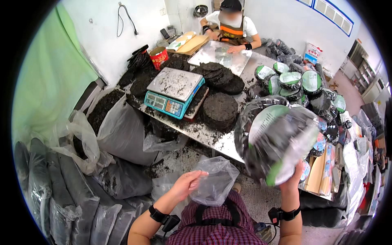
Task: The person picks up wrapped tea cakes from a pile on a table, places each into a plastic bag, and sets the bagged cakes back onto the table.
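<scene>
My left hand (pixel 187 186), in front of my body, pinches the edge of a clear plastic bag (pixel 218 179) that hangs loosely above my lap. At the table's right front, my right hand (pixel 292 177) grips a round package (pixel 277 143) from its lower right side. It is dark, wrapped in shiny clear film, with a green and white label; it looks somewhat blurred. Left of it on the table stands a stack of dark, flaky round cakes (pixel 220 110). Farther left is a teal weighing scale (pixel 175 92) with crumbs on its metal pan.
Wrapped packages (pixel 290 79) pile up on the table's right. Across the table, a person (pixel 232 24) leans over a metal tray (pixel 220 57). A red tin (pixel 158 57) stands behind the scale. Large filled plastic bags (pixel 122 130) crowd the floor at left.
</scene>
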### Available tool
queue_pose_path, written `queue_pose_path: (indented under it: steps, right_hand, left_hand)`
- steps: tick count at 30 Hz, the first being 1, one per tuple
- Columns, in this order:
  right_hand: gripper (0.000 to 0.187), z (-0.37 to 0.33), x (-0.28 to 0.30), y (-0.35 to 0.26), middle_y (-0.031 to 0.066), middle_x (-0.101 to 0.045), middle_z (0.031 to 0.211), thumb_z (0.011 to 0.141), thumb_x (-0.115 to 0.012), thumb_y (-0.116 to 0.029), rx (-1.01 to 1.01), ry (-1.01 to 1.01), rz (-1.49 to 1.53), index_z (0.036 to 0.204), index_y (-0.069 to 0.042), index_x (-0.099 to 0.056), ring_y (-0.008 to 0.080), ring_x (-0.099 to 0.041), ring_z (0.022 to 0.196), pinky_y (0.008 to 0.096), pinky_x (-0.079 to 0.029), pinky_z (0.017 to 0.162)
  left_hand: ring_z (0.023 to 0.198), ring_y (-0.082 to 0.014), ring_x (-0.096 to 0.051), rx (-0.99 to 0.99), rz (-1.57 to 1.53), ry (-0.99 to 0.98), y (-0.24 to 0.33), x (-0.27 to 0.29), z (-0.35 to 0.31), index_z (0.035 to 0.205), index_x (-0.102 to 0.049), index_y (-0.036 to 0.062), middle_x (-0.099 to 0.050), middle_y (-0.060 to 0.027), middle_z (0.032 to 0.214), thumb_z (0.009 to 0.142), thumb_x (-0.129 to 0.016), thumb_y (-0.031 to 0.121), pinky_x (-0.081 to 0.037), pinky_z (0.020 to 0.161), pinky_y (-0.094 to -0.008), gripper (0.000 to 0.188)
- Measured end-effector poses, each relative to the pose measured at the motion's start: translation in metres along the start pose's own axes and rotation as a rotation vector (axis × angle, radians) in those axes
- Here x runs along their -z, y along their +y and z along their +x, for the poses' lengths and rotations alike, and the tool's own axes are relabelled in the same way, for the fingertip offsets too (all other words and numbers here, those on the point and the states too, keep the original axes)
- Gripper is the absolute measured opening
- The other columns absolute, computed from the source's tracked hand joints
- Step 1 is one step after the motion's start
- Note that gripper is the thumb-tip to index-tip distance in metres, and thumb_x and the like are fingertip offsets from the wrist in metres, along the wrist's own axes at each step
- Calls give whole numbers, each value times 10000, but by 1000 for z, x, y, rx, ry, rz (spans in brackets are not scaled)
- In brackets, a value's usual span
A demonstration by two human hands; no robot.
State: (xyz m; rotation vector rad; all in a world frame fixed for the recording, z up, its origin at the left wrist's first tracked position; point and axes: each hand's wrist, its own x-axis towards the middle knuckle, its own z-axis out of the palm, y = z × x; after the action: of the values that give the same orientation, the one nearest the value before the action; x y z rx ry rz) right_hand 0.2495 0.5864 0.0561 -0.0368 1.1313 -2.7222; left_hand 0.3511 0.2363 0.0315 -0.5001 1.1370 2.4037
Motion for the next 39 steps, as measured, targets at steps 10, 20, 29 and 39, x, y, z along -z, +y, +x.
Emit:
queue_pose_path:
  steps: [10, 20, 29, 39]
  right_hand:
    - [585, -21, -93, 134, 272, -188, 1434, 761, -722, -408, -134, -976, -1163, 1165, -43, -511, 424, -264, 1327, 427, -340, 1038]
    - [694, -35, -10, 178, 190, -250, 1426, 816, -710, -361, -743, -176, -477, 1297, 54, -432, 321, -290, 1315, 396, -343, 1020]
    - [521, -35, -21, 149, 132, -621, 1104, 844, -692, -208, -795, 113, -272, 1249, 35, -471, 196, -628, 950, 318, -502, 830]
    - [358, -26, -23, 129, 184, -638, 1062, 880, -625, -149, -743, 318, -161, 1138, 83, -538, 266, -658, 923, 388, -546, 801]
  left_hand:
    - [481, -80, -485, -359, 1019, 56, 52, -1, -43, 1246, -585, 110, -562, 7, 577, 934, -530, 182, -409, 489, -234, 325]
    - [596, -249, -629, -599, 1392, 46, 22, 5, -7, 1060, -701, 197, -682, -75, 860, 860, -603, 179, -484, 528, -317, 224]
    - [794, -230, -684, -533, 1119, 111, -11, 22, 10, 1074, -690, 150, -685, -120, 924, 912, -562, 222, -522, 657, -287, 219]
    - [570, -210, -612, -763, 1415, 95, -14, 16, 35, 1067, -700, 180, -687, -65, 848, 885, -592, 229, -422, 526, -295, 217]
